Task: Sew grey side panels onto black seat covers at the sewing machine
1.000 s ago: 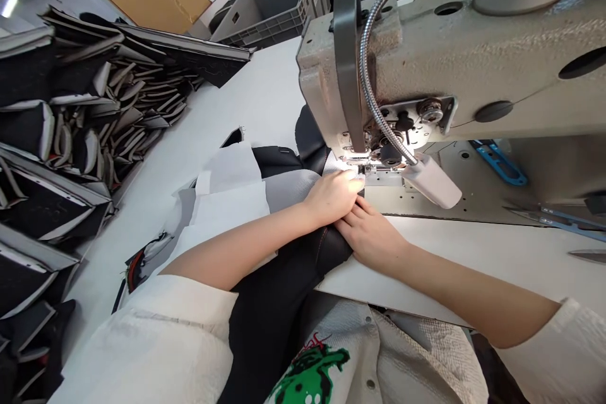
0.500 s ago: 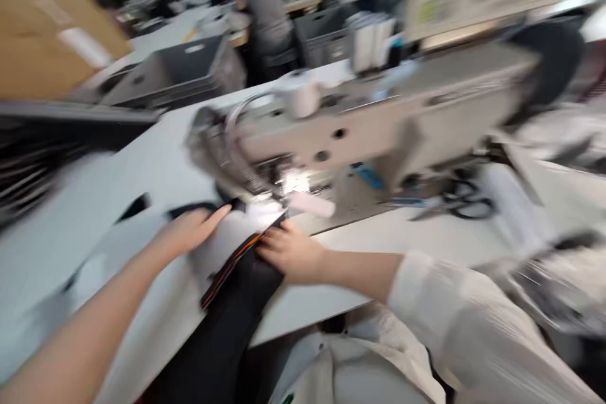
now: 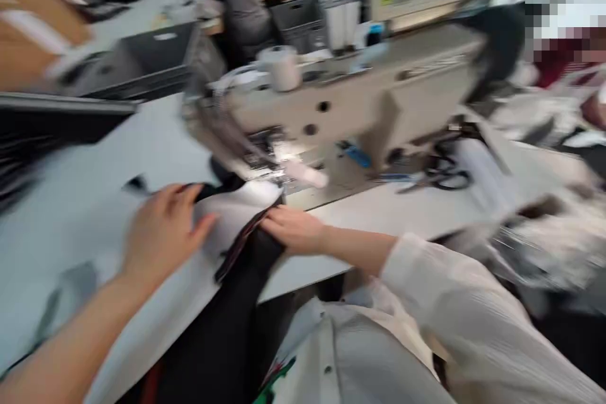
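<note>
Layered fabric (image 3: 231, 303), black with a pale lining, runs from the needle area of the sewing machine (image 3: 350, 91) down across the front of the white table (image 3: 118, 164) toward our lap. Our left hand (image 3: 163, 227) is on its far-left side, thumb standing well away from the fingers, fingertips over a dark edge. Our right hand (image 3: 296, 230) rests on the black layer, fingers close together by the seam edge; it's pretty blurry, so we can't tell if they're pinching or just pressing. The lamp (image 3: 305, 173) sits just beside the needle area, which is lit up bright. Blue snips (image 3: 356, 153) lie on the machine bed, and we've got black-handled scissors (image 3: 447, 175) farther right.
</note>
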### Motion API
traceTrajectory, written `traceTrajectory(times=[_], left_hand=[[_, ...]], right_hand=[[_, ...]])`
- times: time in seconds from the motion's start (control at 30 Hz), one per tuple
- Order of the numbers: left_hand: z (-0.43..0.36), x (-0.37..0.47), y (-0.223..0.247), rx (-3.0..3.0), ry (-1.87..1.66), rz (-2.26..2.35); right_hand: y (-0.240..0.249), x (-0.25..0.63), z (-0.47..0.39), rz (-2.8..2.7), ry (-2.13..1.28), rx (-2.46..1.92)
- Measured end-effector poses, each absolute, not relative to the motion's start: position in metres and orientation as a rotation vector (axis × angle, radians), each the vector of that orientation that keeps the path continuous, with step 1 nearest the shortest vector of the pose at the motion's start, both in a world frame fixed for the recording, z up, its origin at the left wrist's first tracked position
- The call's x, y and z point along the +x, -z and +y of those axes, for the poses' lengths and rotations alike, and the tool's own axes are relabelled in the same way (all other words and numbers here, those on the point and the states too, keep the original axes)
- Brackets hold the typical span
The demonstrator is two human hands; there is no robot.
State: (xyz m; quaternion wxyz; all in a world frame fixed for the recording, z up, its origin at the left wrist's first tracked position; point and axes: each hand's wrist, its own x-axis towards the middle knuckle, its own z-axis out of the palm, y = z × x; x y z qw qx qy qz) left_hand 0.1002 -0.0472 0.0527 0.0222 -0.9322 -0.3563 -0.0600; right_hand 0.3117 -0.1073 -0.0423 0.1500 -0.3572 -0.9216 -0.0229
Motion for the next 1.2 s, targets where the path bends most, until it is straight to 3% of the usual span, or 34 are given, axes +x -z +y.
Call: traceTrajectory(times=[0.07,0.17,0.33,0.43,0.5,0.53,0.7,0.93,1.1,1.2], left_hand=[[-0.072,0.092,-0.044,-2.703,0.114,-1.198],[-0.093,0.088,-0.028,-2.763,-0.293,-1.148],[-0.056,0.062,-0.049,-3.003,-0.782,-1.589],[-0.003,0.055,-0.074,-3.162,-1.492,-1.688],[0.022,0.062,-0.079,-2.925,-1.729,-1.703],[0.028,0.068,-0.076,-2.776,-1.657,-1.686],[0.000,0.086,-0.040,-2.521,-0.655,-1.260],[-0.013,0.063,-0.034,-2.878,-0.472,-1.121],[-0.015,0.071,-0.046,-2.867,-0.348,-1.112],[-0.048,0.094,-0.049,-2.821,-0.247,-0.783]], right_hand=[[0.047,0.312,-0.108,-2.538,-0.039,-0.990],[0.058,0.311,-0.105,-2.461,-0.084,-0.931],[0.060,0.297,-0.117,-2.489,0.113,-0.599],[0.051,0.273,-0.127,-2.542,0.217,-0.843],[0.047,0.260,-0.125,-2.552,0.209,-1.078],[0.045,0.256,-0.121,-2.574,0.168,-1.146],[0.043,0.268,-0.088,-2.665,-0.310,-1.071],[0.044,0.284,-0.104,-2.402,-0.821,-0.891],[0.062,0.289,-0.124,-2.521,-0.588,-0.717],[0.072,0.292,-0.128,-2.577,-0.293,-0.775]])
